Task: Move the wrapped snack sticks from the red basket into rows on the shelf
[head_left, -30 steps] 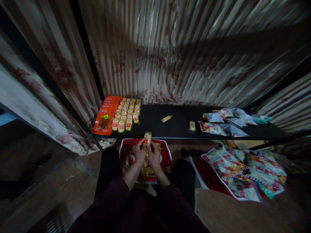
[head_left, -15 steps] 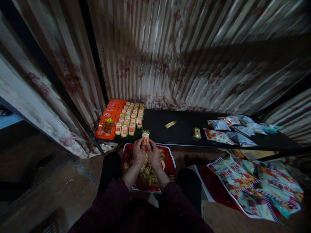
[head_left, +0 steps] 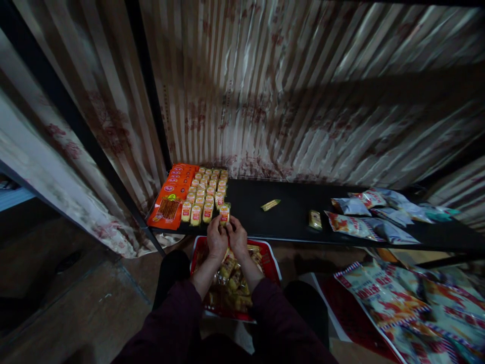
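The left hand (head_left: pixel 216 240) and right hand (head_left: pixel 238 238) are closed together on one small yellow plastic-wrapped snack packet (head_left: pixel 225 213), held upright at their fingertips over the front edge of the black shelf (head_left: pixel 288 212). Tidy rows of matching packets (head_left: pixel 202 194) stand just beyond the left hand. A nudge could topple them, or a loose pinch could drop the packet into the red plastic basket (head_left: pixel 273 263) under the wrists.

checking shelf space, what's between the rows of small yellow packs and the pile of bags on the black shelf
Head view: two loose packets lie there on the black shelf, apart: a slim yellow packet and a small gold packet.
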{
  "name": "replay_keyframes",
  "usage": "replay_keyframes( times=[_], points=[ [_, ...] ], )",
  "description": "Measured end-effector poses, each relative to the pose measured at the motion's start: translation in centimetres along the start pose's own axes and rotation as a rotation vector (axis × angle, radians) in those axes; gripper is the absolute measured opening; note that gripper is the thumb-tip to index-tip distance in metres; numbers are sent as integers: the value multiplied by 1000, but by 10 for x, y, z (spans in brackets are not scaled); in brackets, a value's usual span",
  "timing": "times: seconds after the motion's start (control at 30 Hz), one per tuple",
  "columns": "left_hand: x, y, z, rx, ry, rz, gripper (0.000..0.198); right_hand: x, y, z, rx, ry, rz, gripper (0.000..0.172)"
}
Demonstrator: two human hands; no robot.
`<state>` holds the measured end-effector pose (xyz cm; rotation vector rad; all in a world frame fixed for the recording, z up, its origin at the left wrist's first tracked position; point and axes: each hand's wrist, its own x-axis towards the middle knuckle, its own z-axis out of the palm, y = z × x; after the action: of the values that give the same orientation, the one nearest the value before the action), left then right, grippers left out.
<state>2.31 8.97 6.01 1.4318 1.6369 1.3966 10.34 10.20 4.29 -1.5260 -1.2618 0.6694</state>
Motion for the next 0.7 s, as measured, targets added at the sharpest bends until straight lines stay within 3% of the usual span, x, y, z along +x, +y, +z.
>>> replay_keyframes(
  times=[0.4,0.7],
  points=[
    [19,0,5,29,-43,-70,44,25,4,10,-85,-3,-36,33],
    [28,-7,13,50,-31,-28,47,35,8,16,-205,-8,-62,33]
  ],
)
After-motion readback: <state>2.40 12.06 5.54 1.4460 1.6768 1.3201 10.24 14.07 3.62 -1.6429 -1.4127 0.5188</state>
